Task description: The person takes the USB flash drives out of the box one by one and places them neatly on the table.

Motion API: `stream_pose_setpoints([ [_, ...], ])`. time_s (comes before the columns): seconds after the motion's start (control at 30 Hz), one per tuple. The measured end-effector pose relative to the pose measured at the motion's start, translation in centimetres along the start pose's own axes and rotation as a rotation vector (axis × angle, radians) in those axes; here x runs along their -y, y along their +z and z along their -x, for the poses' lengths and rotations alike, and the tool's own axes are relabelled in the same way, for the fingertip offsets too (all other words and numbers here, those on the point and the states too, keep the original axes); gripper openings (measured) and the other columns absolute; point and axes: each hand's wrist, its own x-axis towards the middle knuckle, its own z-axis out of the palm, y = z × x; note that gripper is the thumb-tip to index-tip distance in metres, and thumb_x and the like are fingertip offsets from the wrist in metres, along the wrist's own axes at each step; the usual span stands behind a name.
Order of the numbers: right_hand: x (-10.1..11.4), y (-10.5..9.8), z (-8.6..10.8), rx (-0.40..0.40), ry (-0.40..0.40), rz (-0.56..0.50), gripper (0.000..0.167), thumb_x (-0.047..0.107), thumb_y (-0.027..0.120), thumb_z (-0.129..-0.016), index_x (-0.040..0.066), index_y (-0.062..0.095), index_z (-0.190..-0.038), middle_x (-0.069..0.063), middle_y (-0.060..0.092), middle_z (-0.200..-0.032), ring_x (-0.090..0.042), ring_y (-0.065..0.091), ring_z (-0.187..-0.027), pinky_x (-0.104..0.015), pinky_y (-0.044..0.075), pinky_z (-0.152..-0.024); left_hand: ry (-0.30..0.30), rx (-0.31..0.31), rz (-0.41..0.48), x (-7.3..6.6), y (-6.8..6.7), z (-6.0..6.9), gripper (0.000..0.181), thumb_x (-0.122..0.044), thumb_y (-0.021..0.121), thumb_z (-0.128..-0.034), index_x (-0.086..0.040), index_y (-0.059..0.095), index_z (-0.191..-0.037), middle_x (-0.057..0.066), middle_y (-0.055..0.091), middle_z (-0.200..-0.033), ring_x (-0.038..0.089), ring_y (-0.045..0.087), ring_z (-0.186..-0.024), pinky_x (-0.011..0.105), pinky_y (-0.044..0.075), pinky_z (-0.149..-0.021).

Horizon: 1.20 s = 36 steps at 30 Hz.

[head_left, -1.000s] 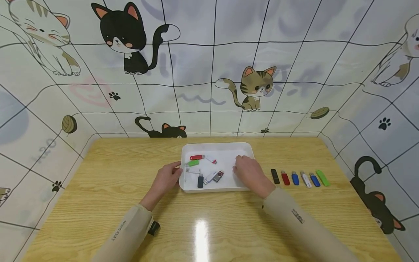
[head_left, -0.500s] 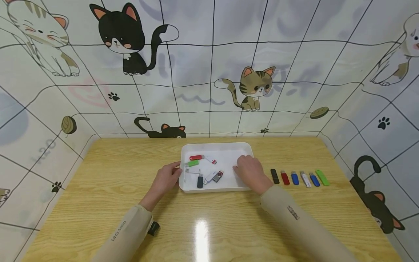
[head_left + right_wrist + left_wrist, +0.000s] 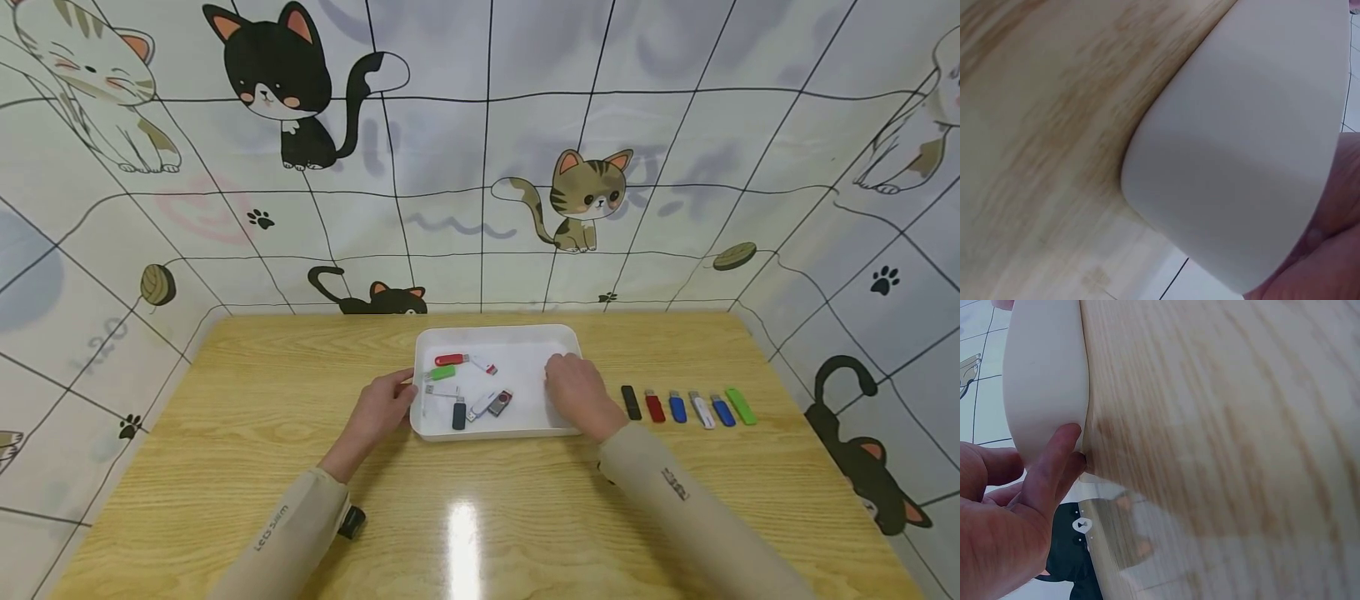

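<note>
A white tray (image 3: 525, 422) lies on the table with several USB flash drives inside, among them a red one (image 3: 449, 360), a green one (image 3: 441, 373), a black one (image 3: 459, 413) and a dark swivel one (image 3: 500, 403). My left hand (image 3: 382, 407) grips the tray's left edge; in the left wrist view, fingers (image 3: 1054, 462) press its outer wall. Over the tray's right part is my right hand (image 3: 581, 396), fingers bent down inside. What its fingertips touch is hidden. In the right wrist view the tray wall (image 3: 1229, 150) covers much of that hand.
Right of the tray, a row of USB flash drives lies on the wooden table (image 3: 262, 358): black (image 3: 631, 403), red (image 3: 655, 407), blue (image 3: 678, 407), white (image 3: 702, 411), another blue (image 3: 722, 411) and green (image 3: 741, 407). A cat-patterned wall (image 3: 450, 167) stands behind.
My right hand has shifted slightly to the right within the tray. The left hand, the tray and the visible flash drives have stayed in place.
</note>
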Motion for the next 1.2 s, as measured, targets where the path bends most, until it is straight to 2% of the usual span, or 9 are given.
stream_pose_setpoints([
  [0.17,-0.1,-0.3,0.1,0.005,0.048,-0.085,0.015,0.008,0.063,-0.101,-0.003,0.066,-0.092,-0.008,0.055,-0.074,-0.023,0.048,-0.068,-0.036,0.044,-0.060,0.007,0.003,0.001,0.0,0.1,0.0,0.045,-0.010,0.053,-0.1078,0.001,0.050,-0.151,0.025,0.065,-0.133,0.027,0.069,-0.104,0.035,0.063,-0.076],
  [0.37,-0.1,-1.1,0.6,-0.018,0.091,-0.159,0.015,0.012,0.067,-0.100,0.000,0.064,-0.091,-0.007,0.054,-0.075,-0.022,0.047,-0.069,-0.033,0.040,-0.059,0.006,0.005,0.004,-0.1,0.0,0.0,0.045,-0.010,0.053,-0.1078,0.001,0.049,-0.152,0.025,0.065,-0.134,0.027,0.069,-0.105,0.035,0.063,-0.076],
  [0.5,-0.1,-1.8,1.2,-0.037,0.100,-0.172,0.015,0.013,0.071,-0.098,-0.001,0.068,-0.099,-0.006,0.058,-0.078,-0.021,0.050,-0.071,-0.032,0.042,-0.060,0.009,0.005,0.009,0.0,0.0,0.1,0.045,-0.010,0.052,-0.1079,0.002,0.049,-0.151,0.025,0.065,-0.134,0.029,0.069,-0.107,0.036,0.063,-0.076],
  [0.67,-0.4,-2.6,2.1,-0.046,0.114,-0.220,0.023,0.014,0.074,-0.096,-0.003,0.071,-0.112,-0.007,0.064,-0.088,-0.020,0.053,-0.076,-0.031,0.044,-0.061,0.025,0.000,0.006,0.0,0.0,0.1,0.045,-0.010,0.052,-0.1078,0.003,0.049,-0.151,0.026,0.065,-0.132,0.028,0.070,-0.106,0.035,0.063,-0.075],
  [0.97,-1.8,-4.0,4.0,-0.071,0.147,-0.317,0.026,0.013,0.074,-0.095,-0.002,0.072,-0.117,-0.011,0.071,-0.099,-0.023,0.063,-0.083,-0.036,0.053,-0.066,0.017,0.003,-0.004,0.1,0.0,0.1,0.045,-0.011,0.052,-0.1082,0.001,0.049,-0.152,0.025,0.065,-0.133,0.026,0.070,-0.101,0.035,0.062,-0.076],
  [1.2,-3.4,-4.8,5.4,-0.092,0.192,-0.345,0.030,0.014,0.072,-0.096,-0.004,0.069,-0.121,-0.013,0.072,-0.102,-0.026,0.066,-0.088,-0.041,0.053,-0.071,0.013,0.000,-0.004,0.1,0.0,0.1,0.045,-0.011,0.052,-0.1084,0.001,0.049,-0.152,0.025,0.065,-0.133,0.026,0.070,-0.102,0.035,0.062,-0.076],
])
